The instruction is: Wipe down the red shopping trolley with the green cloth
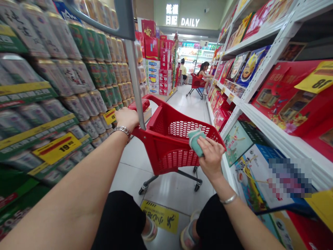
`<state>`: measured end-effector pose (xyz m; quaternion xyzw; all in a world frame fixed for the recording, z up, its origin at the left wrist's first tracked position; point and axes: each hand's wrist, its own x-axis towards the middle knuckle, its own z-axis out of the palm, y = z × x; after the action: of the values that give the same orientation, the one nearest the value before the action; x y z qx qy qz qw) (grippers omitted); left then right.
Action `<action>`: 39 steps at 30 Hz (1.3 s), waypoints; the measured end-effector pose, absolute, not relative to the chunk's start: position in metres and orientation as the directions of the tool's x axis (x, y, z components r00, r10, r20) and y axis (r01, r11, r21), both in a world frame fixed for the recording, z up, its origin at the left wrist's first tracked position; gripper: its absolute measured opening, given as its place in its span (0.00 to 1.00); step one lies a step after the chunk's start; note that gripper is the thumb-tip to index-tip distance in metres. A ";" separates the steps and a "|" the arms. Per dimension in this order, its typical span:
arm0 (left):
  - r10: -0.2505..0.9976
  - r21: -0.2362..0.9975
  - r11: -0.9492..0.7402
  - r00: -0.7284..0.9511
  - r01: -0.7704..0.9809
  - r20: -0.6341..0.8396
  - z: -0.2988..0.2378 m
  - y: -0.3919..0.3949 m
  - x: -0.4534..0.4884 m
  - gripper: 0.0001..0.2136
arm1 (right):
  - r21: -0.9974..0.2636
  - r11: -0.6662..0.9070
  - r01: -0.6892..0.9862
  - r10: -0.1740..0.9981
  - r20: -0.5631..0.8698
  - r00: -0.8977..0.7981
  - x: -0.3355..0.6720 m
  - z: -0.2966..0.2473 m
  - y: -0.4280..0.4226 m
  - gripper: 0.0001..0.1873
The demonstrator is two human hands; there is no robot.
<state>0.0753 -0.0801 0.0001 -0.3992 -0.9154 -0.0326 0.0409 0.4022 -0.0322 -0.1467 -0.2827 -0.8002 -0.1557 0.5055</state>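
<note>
My left hand [127,118] grips the top rim of a red plastic shopping cart [166,152], right beside a grey metal pole [134,71] rising from the cart. A metal wristwatch [122,131] sits on that wrist. My right hand [211,155] is at the cart's right rim, pinching a small teal fabric item with pale trim [196,141], possibly a folded cloth or pouch. A thin silver bracelet [228,199] circles my right wrist. The cart's basket shows nothing inside from this angle.
Stacked cans in printed trays [52,86] line the left, with yellow price signs [56,148]. White shelves of boxed gift sets [260,80] line the right. Down the tiled aisle, a person sits by another red cart [197,81]; another person [183,69] stands beyond.
</note>
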 end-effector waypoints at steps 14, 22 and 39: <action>0.719 -0.006 0.690 -0.685 0.724 0.112 -0.001 -0.098 0.074 0.30 | -0.118 0.935 0.334 0.275 0.835 -0.476 0.253 -0.124 -0.077 0.29; 0.726 -0.019 0.685 -0.680 0.728 0.107 -0.002 -0.101 0.065 0.28 | -0.119 0.923 0.367 0.297 0.826 -0.478 0.277 -0.148 -0.053 0.30; 0.722 -0.057 0.691 -0.691 0.720 0.028 0.007 -0.085 0.045 0.40 | -0.065 0.863 0.501 0.312 0.849 -0.427 0.365 -0.181 -0.020 0.30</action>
<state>0.0454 -0.0851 0.0071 -0.3923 -0.9193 0.0205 0.0241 0.3650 -0.0202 -0.1808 -0.2421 -0.8388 -0.0989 0.4776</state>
